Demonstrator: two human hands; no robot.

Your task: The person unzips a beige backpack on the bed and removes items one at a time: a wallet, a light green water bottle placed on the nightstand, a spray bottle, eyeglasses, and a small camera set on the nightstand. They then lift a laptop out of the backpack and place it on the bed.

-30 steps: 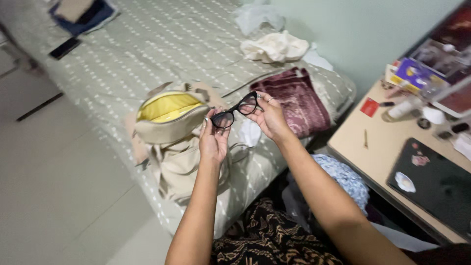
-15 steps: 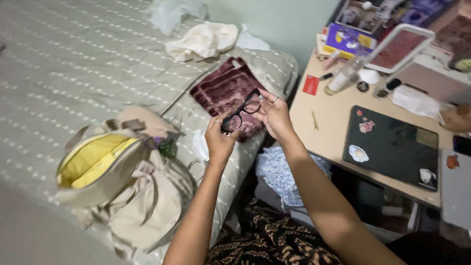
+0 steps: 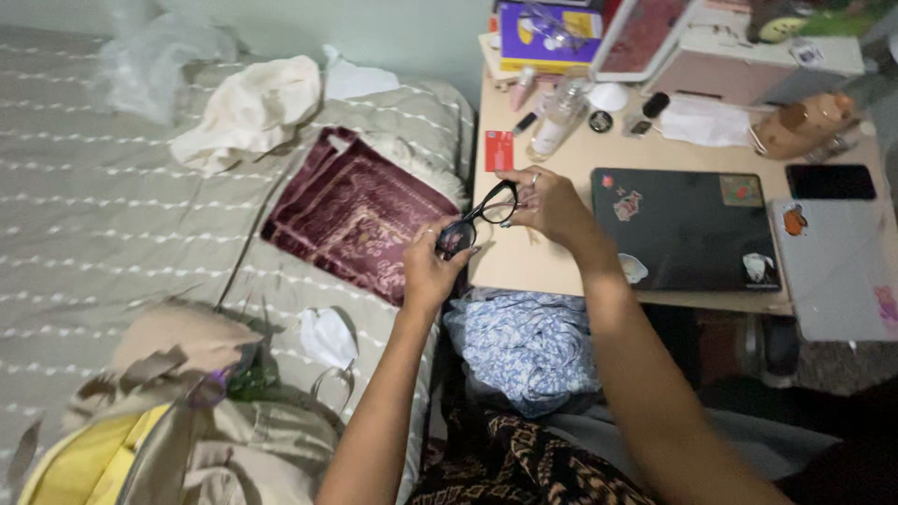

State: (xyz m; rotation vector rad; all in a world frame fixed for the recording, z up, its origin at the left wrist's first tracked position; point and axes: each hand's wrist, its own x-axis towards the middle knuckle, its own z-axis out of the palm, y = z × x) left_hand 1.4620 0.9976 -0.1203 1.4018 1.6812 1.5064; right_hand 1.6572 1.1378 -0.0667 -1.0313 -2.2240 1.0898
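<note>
Both hands held a pair of black-framed glasses point(image 3: 477, 218) between them, raised above the gap where the bed met the desk. The left hand point(image 3: 432, 269) gripped the lower lens end, fingers curled round the frame, while the right hand point(image 3: 550, 201) pinched the upper end near the other lens, a ring showing on one finger. The glasses sat tilted, running up from the left hand to the right.

Just left of the left hand, a folded maroon patterned cloth point(image 3: 360, 213) lay on the grey striped bedspread point(image 3: 84, 234). Beyond that cloth, farther from the hands, a crumpled cream garment point(image 3: 253, 108) was heaped on the bed. Below the left forearm, near the elbow, a beige bag with a yellow lining point(image 3: 140, 440) stood open, and a small white crumpled piece point(image 3: 327, 337) lay between the bag and the maroon cloth.

Right of the right hand, a black laptop with stickers point(image 3: 687, 227) lay shut on the light wooden desk point(image 3: 524, 266). Just above the right hand was a small red card point(image 3: 499, 151), with a clear bottle point(image 3: 558, 117) close beside it. Farther right, a black phone point(image 3: 830, 181) lay flat. Under both wrists, a blue-and-white patterned fabric point(image 3: 524, 346) was bunched against the desk's edge.
</note>
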